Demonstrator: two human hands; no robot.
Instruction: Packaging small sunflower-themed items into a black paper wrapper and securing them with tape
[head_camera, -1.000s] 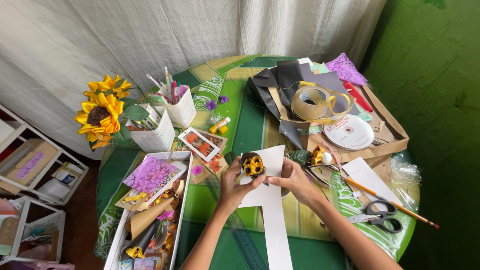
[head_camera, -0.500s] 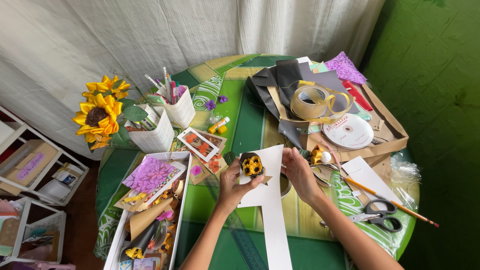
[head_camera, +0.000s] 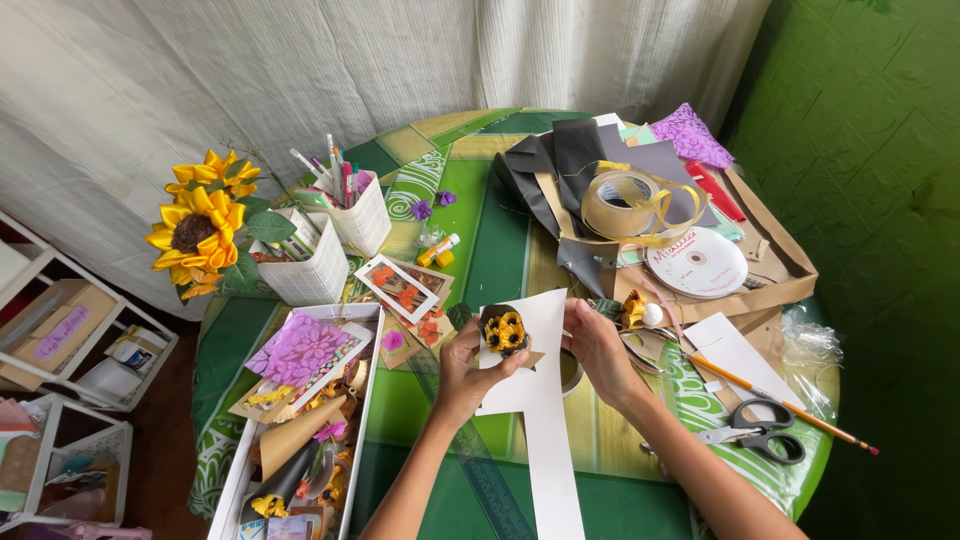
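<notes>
The left hand (head_camera: 468, 368) pinched a small sunflower piece (head_camera: 505, 331) against the top of a long white paper strip (head_camera: 540, 420). The right hand (head_camera: 598, 350) gripped the strip's right edge, fingers closed on it. The strip ran down the green round table (head_camera: 500, 250) toward the near rim. Scissors (head_camera: 760, 432) lay well right; a box of craft scraps (head_camera: 300, 420) crowded the left, with open green between.

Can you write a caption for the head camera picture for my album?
Two hands, left hand and right hand, hold a white paper strip with small yellow paper flowers.
</notes>
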